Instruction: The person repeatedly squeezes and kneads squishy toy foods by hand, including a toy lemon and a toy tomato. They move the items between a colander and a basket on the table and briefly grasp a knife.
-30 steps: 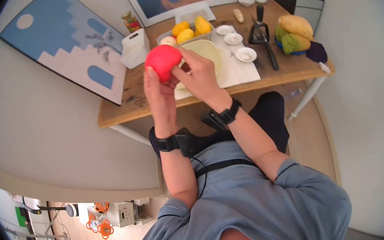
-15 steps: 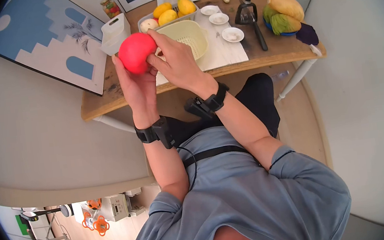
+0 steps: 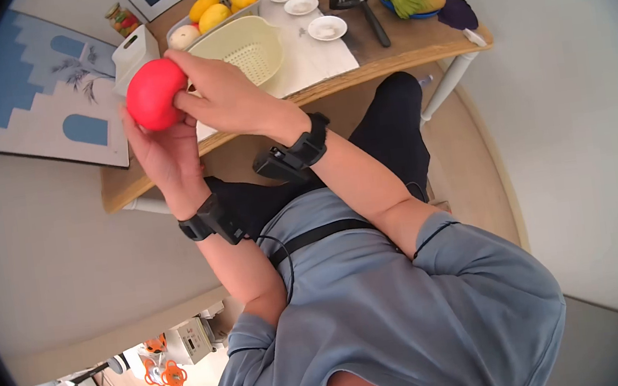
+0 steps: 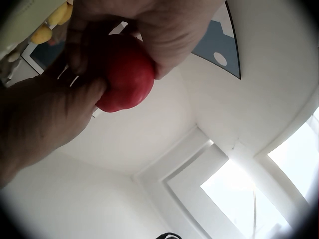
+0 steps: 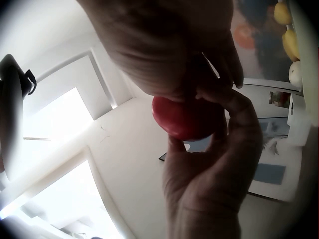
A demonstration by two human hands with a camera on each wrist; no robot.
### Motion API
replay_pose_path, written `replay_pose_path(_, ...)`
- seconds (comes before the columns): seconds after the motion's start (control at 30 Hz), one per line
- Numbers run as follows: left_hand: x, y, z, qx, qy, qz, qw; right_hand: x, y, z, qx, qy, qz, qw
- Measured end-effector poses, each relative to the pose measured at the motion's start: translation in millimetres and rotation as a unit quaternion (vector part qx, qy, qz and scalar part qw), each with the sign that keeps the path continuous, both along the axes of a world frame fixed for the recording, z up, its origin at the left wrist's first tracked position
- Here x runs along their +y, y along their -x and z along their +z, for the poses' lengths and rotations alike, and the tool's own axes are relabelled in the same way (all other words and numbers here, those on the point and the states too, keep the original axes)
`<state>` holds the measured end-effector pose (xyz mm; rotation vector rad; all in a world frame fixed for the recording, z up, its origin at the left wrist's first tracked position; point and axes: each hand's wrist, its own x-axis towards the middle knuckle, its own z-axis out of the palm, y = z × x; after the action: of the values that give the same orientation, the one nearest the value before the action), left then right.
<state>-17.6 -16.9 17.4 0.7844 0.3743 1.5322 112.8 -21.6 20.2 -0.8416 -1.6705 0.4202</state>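
A glossy round red tomato-like fruit (image 3: 156, 94) is held up between both hands, near the table's left front edge in the head view. My left hand (image 3: 172, 159) grips it from below, thumb and fingers spread around its sides. My right hand (image 3: 232, 98) pinches its right side with thumb and fingers. In the left wrist view, the fruit's (image 4: 127, 74) rounded end has a shallow dent, and the fingers cover its other side. The right wrist view shows the left hand (image 5: 209, 174) beneath the fruit and the right hand (image 5: 159, 50) over its top.
Behind the hands stands a pale yellow colander (image 3: 260, 48) on white paper (image 3: 319, 57). A basket of yellow fruits (image 3: 216, 17), a white bin (image 3: 134, 56) and a jar (image 3: 122, 19) are farther back. To the right lie small white dishes (image 3: 327, 29), black-handled tools (image 3: 373, 23) and a produce-filled blue bowl (image 3: 422, 15).
The head view has shifted, so the table sits higher and farther left. Both hands have moved left with the red fruit, away from the colander, keeping their hold.
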Motion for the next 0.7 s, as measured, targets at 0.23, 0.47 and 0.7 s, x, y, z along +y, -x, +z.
replay_pose_path(0.23,8,10,-9,-0.001,0.022,-0.004,1.000,-8,19,2,-0.120,-0.002,-0.182,0.976)
replay_pose_path(0.47,4,30,-3,-0.097,0.027,0.011,0.995,2,57,6,-0.043,-0.066,-0.202,0.976)
replay_pose_path(0.7,9,47,-10,-0.141,-0.026,-0.095,0.985,-7,64,10,-0.035,-0.172,-0.191,0.966)
